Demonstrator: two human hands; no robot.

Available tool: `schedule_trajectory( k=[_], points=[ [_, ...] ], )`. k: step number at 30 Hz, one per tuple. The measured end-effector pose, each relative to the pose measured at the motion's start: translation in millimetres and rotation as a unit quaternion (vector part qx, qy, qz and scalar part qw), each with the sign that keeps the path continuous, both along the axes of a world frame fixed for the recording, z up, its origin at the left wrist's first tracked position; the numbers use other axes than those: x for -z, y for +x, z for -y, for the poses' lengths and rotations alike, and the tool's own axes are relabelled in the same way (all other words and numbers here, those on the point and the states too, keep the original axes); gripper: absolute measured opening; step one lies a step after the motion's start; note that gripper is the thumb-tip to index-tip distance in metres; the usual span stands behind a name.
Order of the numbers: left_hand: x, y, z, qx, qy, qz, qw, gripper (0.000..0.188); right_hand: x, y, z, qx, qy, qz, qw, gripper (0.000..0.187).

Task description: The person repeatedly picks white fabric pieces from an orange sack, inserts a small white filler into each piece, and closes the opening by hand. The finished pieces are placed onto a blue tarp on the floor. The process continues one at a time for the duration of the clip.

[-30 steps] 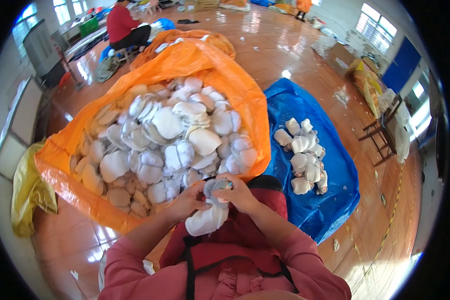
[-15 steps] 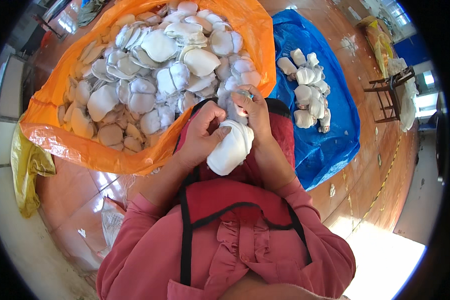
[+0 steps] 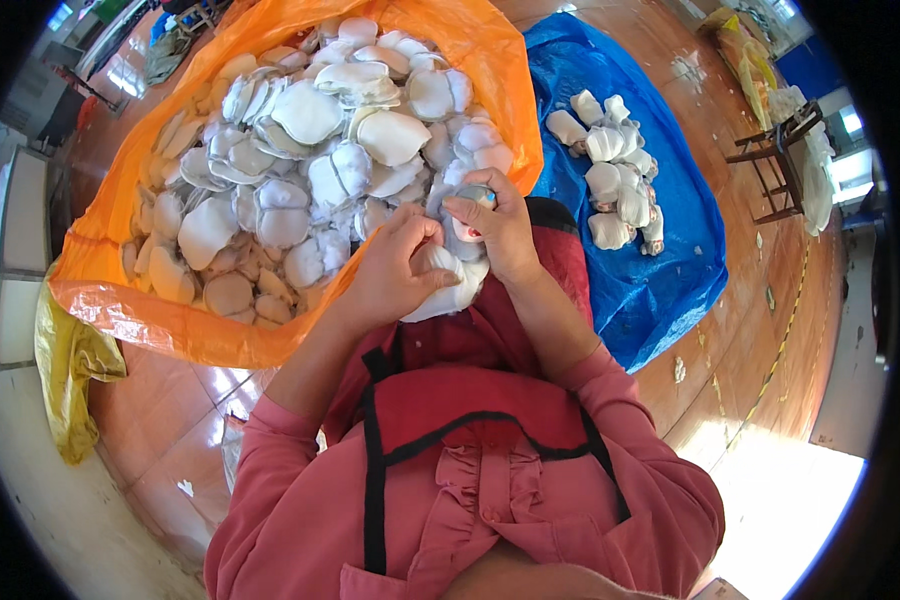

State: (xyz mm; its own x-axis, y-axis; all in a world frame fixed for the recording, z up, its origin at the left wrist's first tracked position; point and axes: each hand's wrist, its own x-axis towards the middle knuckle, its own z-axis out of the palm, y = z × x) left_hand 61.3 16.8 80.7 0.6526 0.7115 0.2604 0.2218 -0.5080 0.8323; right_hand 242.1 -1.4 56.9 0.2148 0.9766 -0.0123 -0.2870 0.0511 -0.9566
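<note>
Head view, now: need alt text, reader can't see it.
A bare left hand and right hand hold a soft white-and-grey piece. Ahead, an orange sheet bears a heap of pale flat pieces; to its right, a blue sheet bears a small cluster of white bundles.

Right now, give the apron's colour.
The apron is red, edged in black, best in the head view.

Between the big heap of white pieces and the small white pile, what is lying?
In the head view: the right margin of the orange sheet, then part of the blue sheet.
</note>
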Motion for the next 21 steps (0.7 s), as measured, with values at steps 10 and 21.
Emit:
schedule_trajectory(
  k=[10,21],
  points=[
    [11,-7,-23,0.09,0.137,0.051,0.985,0.029,-6,-2,-4,0.04,-0.059,-0.224,0.972,0.023],
    [9,15,10,-0.075,0.149,-0.099,0.981,0.044,13,-4,-10,0.102,-0.015,-0.003,0.995,0.035]
  ],
)
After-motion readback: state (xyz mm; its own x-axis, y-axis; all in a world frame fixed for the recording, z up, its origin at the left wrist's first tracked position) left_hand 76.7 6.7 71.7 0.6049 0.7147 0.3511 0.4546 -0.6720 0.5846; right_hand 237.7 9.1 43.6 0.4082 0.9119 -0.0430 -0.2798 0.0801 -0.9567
